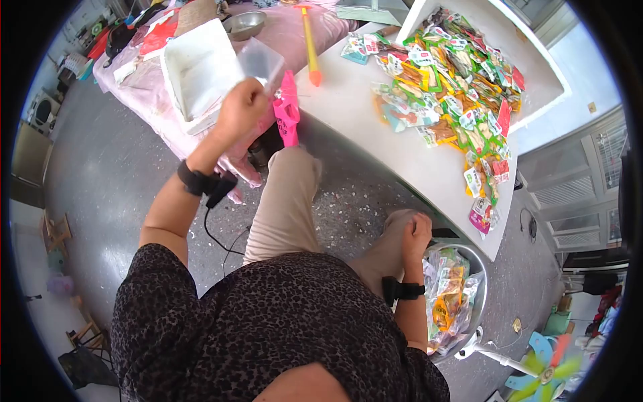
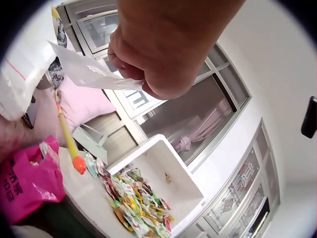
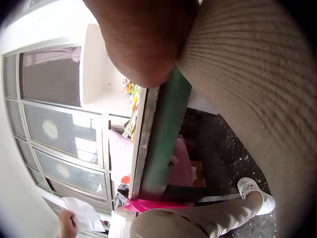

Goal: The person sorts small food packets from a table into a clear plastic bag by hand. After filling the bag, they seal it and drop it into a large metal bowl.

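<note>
My left hand [image 1: 241, 110] is raised beside the white foam box, fingers curled round the edge of a clear plastic bag [image 1: 261, 60]. In the left wrist view the bag [image 2: 89, 73] hangs flat and thin from the left hand [image 2: 153, 54]. The right wrist view also catches the bag [image 3: 84, 214] at its lower left. My right hand [image 1: 416, 238] rests on the right knee with loosely bent fingers, holding nothing visible; its fingers are hidden in the right wrist view. Many small colourful packets [image 1: 462, 100] lie heaped on the white table [image 1: 375, 141].
The foam box [image 1: 201, 70] stands on a pink-covered surface near a metal bowl [image 1: 245, 25]. A pink bag [image 1: 287, 110] hangs at the table's left corner, by a yellow stick [image 1: 309, 43]. A basin [image 1: 477, 301] of packets and a fan [image 1: 546, 372] stand at right.
</note>
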{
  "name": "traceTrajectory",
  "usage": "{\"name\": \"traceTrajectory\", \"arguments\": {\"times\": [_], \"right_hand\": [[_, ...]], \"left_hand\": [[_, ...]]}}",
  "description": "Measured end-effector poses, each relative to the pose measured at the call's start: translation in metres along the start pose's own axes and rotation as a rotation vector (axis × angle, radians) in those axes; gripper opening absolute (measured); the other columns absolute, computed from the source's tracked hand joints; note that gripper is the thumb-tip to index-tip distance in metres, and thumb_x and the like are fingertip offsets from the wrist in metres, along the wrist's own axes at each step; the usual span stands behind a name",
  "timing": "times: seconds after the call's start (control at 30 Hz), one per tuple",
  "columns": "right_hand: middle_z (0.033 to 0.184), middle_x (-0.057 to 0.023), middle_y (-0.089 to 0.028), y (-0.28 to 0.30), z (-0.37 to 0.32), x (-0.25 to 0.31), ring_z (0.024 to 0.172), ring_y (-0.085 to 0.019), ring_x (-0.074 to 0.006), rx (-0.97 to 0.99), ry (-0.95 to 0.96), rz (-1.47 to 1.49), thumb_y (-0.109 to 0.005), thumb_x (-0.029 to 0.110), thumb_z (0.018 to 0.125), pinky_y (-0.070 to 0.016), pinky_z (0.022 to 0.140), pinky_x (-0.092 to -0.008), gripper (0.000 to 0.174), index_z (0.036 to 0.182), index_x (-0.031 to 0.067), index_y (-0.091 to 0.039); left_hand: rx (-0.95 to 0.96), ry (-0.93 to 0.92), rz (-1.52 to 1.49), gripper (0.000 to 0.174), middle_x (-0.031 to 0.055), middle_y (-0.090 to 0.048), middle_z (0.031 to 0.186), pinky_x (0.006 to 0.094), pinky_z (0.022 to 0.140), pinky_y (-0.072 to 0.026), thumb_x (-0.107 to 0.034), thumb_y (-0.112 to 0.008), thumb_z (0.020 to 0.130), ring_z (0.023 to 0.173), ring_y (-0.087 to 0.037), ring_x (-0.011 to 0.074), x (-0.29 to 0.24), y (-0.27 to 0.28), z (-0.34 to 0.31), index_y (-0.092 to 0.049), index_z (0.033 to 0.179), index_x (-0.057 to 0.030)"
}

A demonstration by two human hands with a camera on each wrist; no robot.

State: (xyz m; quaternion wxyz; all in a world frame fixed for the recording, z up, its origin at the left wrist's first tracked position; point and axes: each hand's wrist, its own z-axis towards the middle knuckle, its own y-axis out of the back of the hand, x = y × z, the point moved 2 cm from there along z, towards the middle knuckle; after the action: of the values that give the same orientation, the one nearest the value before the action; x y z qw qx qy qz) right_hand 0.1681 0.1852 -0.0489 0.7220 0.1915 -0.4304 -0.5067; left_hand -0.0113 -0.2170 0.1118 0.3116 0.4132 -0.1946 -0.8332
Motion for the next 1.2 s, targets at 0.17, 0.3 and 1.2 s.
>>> {"name": "traceTrajectory", "arguments": {"times": [0.17,0.3,1.2], "right_hand": [[0.083,-0.0067,-0.055,-0.008,0.038,0.071,0.076,-0.054,-0.0138,0.232,-0.388,0.643,-0.054,0.009,0.076,-0.0427,0.065,-0.0242,0.014,0.085,-0.0012,-0.053],[0.083,-0.0046,-0.054,-0.048,0.046,0.113,0.073,-0.053,-0.0119,0.471,-0.621,1.097,-0.051,0.010,0.078,-0.0433,0.062,-0.0221,0.017,0.093,0.0010,-0.051],[0.081,-0.0041,-0.055,-0.057,0.039,0.125,0.070,-0.052,-0.0095,0.605,-0.791,1.295,-0.049,0.012,0.078,-0.0401,0.058,-0.0213,0.022,0.096,0.0007,-0.050]], "left_hand": [[0.361,0.140,-0.322,0.003,0.0116,-0.051,0.066,0.0296,0.056,-0.0410,-0.006,-0.050,0.069,0.060,-0.051,0.0210,-0.034,-0.080,-0.077,-0.051,0.069,-0.0032],[0.524,0.322,-0.601,0.003,0.0007,-0.047,0.061,0.0224,0.051,-0.0371,-0.005,-0.050,0.075,0.058,-0.045,0.0080,-0.039,-0.136,-0.125,-0.049,0.072,-0.0046],[0.797,0.648,-0.873,0.013,-0.0010,-0.048,0.064,0.0208,0.053,-0.0363,-0.016,-0.049,0.079,0.059,-0.044,0.0072,-0.069,-0.148,-0.137,-0.054,0.079,-0.0034]]}}
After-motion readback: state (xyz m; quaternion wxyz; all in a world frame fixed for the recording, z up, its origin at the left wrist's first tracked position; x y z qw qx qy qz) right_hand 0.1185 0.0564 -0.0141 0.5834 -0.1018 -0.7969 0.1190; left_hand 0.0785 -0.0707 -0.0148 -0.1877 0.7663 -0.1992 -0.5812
